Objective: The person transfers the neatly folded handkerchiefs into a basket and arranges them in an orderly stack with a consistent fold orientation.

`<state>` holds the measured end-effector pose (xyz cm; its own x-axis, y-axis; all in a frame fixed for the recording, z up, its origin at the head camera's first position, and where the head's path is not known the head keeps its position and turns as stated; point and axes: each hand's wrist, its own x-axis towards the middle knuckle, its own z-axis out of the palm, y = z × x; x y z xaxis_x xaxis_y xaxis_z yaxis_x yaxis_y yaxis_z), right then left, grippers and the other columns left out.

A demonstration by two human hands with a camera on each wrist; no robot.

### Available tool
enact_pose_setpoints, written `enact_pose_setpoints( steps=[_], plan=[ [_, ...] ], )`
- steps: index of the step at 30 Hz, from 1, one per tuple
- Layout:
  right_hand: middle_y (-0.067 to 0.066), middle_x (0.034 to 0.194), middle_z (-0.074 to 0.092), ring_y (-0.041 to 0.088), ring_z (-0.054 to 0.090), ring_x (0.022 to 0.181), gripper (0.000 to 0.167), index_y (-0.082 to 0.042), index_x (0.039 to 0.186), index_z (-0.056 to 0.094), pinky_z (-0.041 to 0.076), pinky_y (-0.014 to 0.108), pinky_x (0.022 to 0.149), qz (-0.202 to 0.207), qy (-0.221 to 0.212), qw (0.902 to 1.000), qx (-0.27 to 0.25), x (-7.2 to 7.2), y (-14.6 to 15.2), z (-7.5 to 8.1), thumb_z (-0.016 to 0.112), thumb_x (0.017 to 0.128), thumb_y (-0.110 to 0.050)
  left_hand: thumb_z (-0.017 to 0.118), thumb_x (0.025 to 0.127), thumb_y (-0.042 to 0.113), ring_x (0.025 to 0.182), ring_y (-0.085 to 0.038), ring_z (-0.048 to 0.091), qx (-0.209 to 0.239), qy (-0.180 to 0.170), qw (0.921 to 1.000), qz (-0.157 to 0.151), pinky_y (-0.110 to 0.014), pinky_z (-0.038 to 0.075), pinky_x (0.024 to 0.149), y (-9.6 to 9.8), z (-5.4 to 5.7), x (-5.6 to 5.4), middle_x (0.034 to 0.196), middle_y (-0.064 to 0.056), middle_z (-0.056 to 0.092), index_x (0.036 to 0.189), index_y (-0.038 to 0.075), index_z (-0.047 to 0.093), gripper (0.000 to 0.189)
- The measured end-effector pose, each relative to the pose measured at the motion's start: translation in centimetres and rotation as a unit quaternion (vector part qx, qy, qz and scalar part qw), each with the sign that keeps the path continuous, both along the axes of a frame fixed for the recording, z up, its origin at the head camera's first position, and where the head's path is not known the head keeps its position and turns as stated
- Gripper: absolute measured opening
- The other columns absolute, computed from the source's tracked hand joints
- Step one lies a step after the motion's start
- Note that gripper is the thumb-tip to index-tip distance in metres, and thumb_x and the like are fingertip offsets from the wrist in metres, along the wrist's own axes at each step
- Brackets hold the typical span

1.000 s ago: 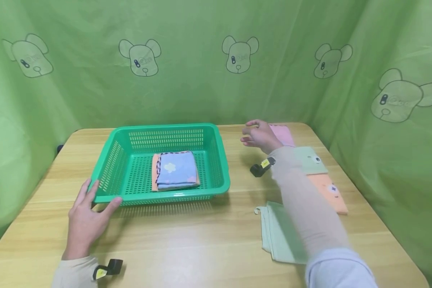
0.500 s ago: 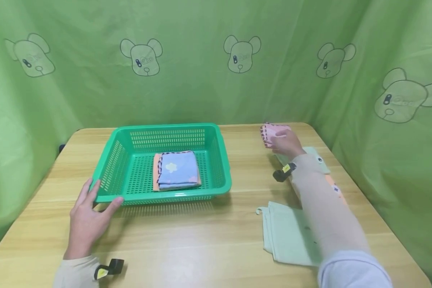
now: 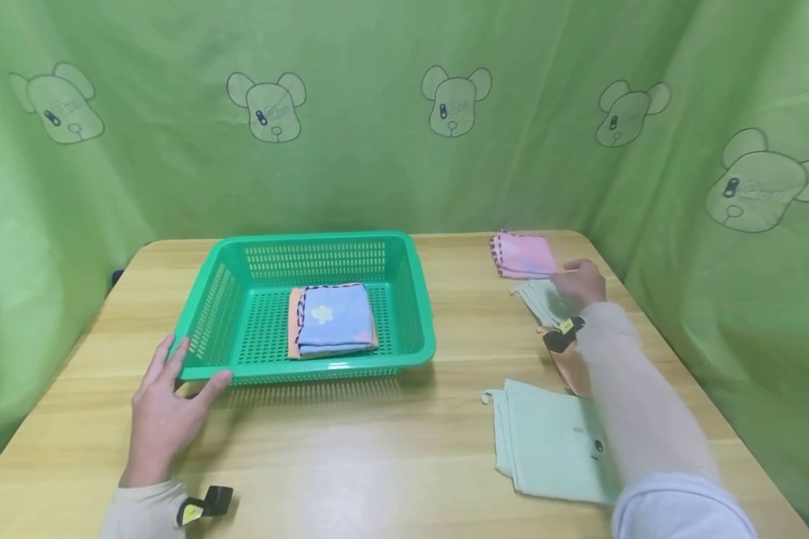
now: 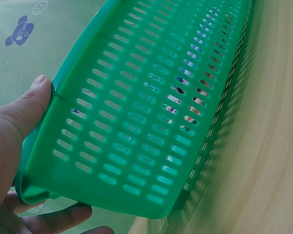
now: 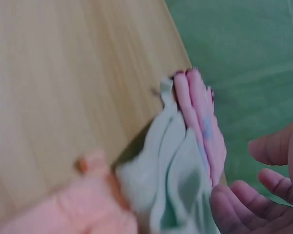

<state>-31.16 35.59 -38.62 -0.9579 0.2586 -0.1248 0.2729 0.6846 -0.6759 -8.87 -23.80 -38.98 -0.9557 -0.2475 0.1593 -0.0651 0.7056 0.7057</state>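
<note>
My left hand (image 3: 165, 419) holds the near left corner of a green plastic basket (image 3: 323, 367), its thumb (image 4: 31, 105) against the rim in the left wrist view. Inside lies a folded blue towel (image 3: 340, 322) with a flower pattern, on top of an orange one. My right hand (image 3: 582, 283) is at the right edge of a folded pale green towel (image 3: 542, 296), just beside a folded pink towel (image 3: 526, 254). In the right wrist view there is a gap between thumb and fingers (image 5: 234, 207), which are loosely bent beside the green cloth.
A folded orange towel (image 3: 573, 370) lies nearer me, partly hidden by the right forearm. A larger mint green towel (image 3: 553, 442) with an eye print is at the front right of the wooden table (image 3: 350, 464). A green curtain (image 3: 357, 172) surrounds the table.
My right hand has moved from the basket side to the pink towel, then right and toward me to the pale green towel. The left hand and basket have stayed in place.
</note>
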Motion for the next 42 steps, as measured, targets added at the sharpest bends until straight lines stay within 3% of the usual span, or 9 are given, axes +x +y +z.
enact_pose_setpoints(
  steps=[9,17,23,30,36,42],
  plan=[
    [0.036,0.133,0.043,0.05,0.042,0.121,0.065,0.013,0.139,0.035,0.037,0.056,0.103,-0.02,0.022,0.9986,0.045,0.8,3.0,-0.7,0.053,0.086,-0.021,0.067,0.088,0.048,0.132,-0.057,0.027,0.003,0.003,1.0,-0.003,-0.076,0.024,0.1,0.2,0.2,-0.2,0.162,-0.009,0.009,0.154,0.008,0.024,0.088],
    [0.039,0.144,0.027,0.056,0.03,0.129,0.081,0.014,0.146,0.018,0.036,0.061,0.103,-0.046,-0.041,0.9978,0.024,1.7,4.2,-0.5,0.052,0.077,-0.012,0.067,0.088,0.047,0.133,-0.057,0.026,0.001,0.007,1.0,-0.002,-0.076,0.023,0.1,0.2,0.3,-0.2,0.162,-0.009,0.01,0.153,0.007,0.024,0.088],
    [0.039,0.131,0.039,0.049,0.044,0.112,0.074,0.023,0.134,0.03,0.049,0.052,0.09,-0.051,-0.103,0.9926,0.04,2.6,4.7,-0.3,0.051,0.077,-0.019,0.067,0.088,0.047,0.131,-0.058,0.029,-0.002,0.008,1.0,-0.004,-0.075,0.024,0.1,0.1,0.2,-0.2,0.162,-0.01,0.01,0.153,0.007,0.024,0.088],
    [0.036,0.125,0.041,0.044,0.046,0.105,0.072,0.024,0.13,0.031,0.051,0.046,0.081,-0.047,-0.131,0.989,0.05,3.3,4.4,0.3,0.051,0.079,-0.023,0.068,0.088,0.047,0.131,-0.058,0.029,0.001,0.009,0.9999,-0.004,-0.075,0.024,0.1,0.2,0.1,-0.2,0.162,-0.011,0.01,0.153,0.006,0.025,0.088],
    [0.039,0.122,0.043,0.045,0.048,0.104,0.07,0.026,0.125,0.036,0.05,0.05,0.088,-0.041,-0.123,0.9884,0.08,3.3,4.3,0.2,0.053,0.079,-0.024,0.068,0.088,0.047,0.132,-0.057,0.027,0.005,0.011,0.9999,-0.006,-0.075,0.023,0.101,0.2,-0.1,-0.2,0.162,-0.011,0.011,0.153,0.006,0.025,0.088],
    [0.041,0.115,0.046,0.047,0.049,0.1,0.064,0.028,0.118,0.04,0.051,0.05,0.085,-0.029,-0.098,0.9886,0.11,3.1,4.2,-0.3,0.052,0.08,-0.021,0.067,0.088,0.047,0.134,-0.056,0.025,0.005,0.009,0.9999,-0.003,-0.075,0.022,0.102,0.3,-0.1,-0.1,0.162,-0.01,0.011,0.153,0.006,0.025,0.087]
  ],
)
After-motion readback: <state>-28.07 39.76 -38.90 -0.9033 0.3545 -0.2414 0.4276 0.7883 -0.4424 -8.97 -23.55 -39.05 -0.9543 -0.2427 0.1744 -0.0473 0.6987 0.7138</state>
